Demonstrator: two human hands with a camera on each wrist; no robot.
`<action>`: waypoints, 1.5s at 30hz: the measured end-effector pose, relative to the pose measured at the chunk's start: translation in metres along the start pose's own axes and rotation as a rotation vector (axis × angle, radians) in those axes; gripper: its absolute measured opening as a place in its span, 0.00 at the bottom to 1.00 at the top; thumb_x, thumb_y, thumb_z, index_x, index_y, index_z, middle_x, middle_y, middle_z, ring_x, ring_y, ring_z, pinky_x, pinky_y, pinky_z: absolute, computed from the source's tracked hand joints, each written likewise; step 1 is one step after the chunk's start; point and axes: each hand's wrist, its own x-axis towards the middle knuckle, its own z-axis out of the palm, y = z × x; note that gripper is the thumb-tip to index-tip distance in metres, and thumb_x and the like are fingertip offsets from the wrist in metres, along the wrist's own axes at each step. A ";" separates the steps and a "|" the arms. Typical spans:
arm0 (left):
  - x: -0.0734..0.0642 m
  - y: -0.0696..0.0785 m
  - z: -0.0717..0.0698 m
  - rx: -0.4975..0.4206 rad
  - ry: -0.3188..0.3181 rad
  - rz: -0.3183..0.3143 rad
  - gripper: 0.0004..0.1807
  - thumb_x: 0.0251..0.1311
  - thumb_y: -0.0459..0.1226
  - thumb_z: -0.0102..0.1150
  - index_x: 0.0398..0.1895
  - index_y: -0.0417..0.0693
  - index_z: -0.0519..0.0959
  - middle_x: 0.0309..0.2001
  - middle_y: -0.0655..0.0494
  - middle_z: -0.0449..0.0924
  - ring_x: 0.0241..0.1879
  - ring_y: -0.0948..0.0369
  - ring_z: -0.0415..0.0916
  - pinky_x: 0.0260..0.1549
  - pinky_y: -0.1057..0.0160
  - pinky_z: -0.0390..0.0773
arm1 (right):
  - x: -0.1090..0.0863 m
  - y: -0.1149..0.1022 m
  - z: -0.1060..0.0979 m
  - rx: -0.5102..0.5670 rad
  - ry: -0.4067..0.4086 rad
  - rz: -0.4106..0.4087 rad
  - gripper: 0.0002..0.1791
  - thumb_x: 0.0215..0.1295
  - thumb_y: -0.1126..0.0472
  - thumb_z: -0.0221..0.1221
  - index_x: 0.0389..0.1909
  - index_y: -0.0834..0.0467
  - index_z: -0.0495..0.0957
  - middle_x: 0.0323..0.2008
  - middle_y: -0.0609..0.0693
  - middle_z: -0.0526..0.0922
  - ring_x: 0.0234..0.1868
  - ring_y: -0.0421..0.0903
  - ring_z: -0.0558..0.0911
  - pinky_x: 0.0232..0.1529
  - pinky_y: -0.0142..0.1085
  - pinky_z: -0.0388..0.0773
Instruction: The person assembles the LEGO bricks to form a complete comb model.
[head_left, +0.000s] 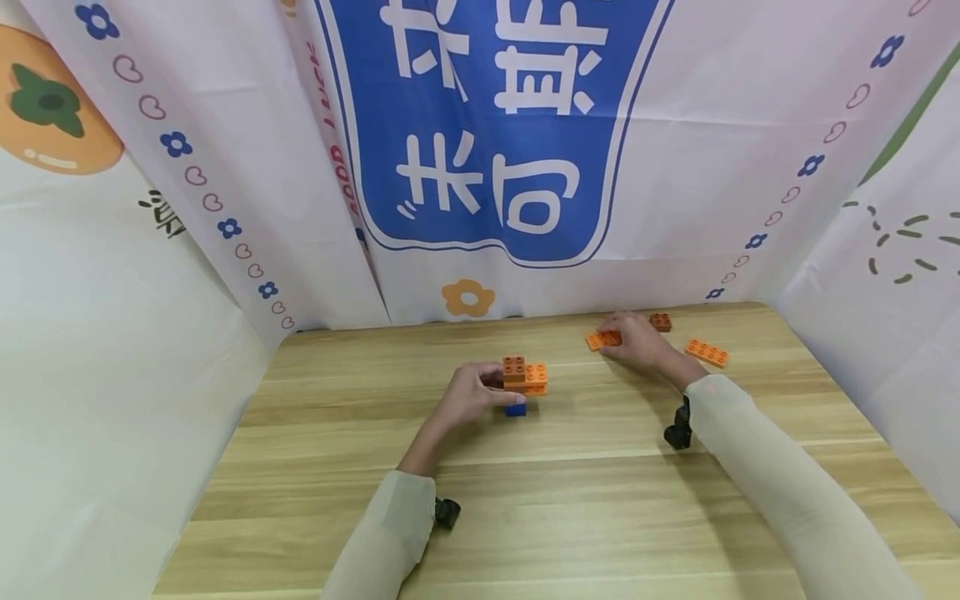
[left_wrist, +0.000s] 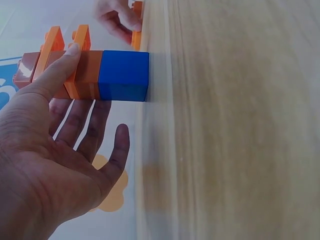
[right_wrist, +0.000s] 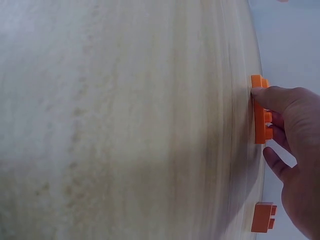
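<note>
My left hand [head_left: 467, 397] grips an upright stack of toy building bricks, thumb on one side and fingers on the other. At its bottom is a blue brick [left_wrist: 124, 76]. Above that come brown bricks and two orange plates [head_left: 536, 373] that jut out to the right, with a brown brick [head_left: 513, 367] on top. I cannot tell whether the stack touches the table. Farther back and to the right, my right hand [head_left: 636, 340] pinches a flat orange brick [right_wrist: 259, 117], studs up, at the table surface. The fingers hide part of it.
A small brown brick [head_left: 661, 322] lies just beyond my right hand, near the table's back edge. Right of that hand is another flat orange brick [head_left: 707, 352]. The wooden table [head_left: 570, 517] meets a printed white cloth [head_left: 675, 208] at the back and sides.
</note>
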 end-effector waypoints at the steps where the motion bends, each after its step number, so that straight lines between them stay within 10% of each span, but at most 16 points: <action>1: 0.000 0.000 0.000 0.001 0.000 -0.002 0.19 0.55 0.41 0.82 0.48 0.45 0.89 0.41 0.56 0.89 0.40 0.59 0.83 0.42 0.61 0.82 | 0.000 0.000 0.000 0.001 -0.003 -0.001 0.22 0.66 0.62 0.73 0.57 0.69 0.85 0.57 0.66 0.85 0.61 0.66 0.80 0.66 0.61 0.73; 45: 0.000 -0.001 0.001 0.004 0.004 -0.012 0.20 0.55 0.42 0.83 0.49 0.45 0.88 0.43 0.56 0.89 0.41 0.59 0.83 0.44 0.60 0.82 | -0.025 -0.022 -0.015 0.001 -0.003 -0.141 0.18 0.61 0.60 0.77 0.49 0.63 0.89 0.44 0.54 0.88 0.46 0.51 0.85 0.49 0.49 0.84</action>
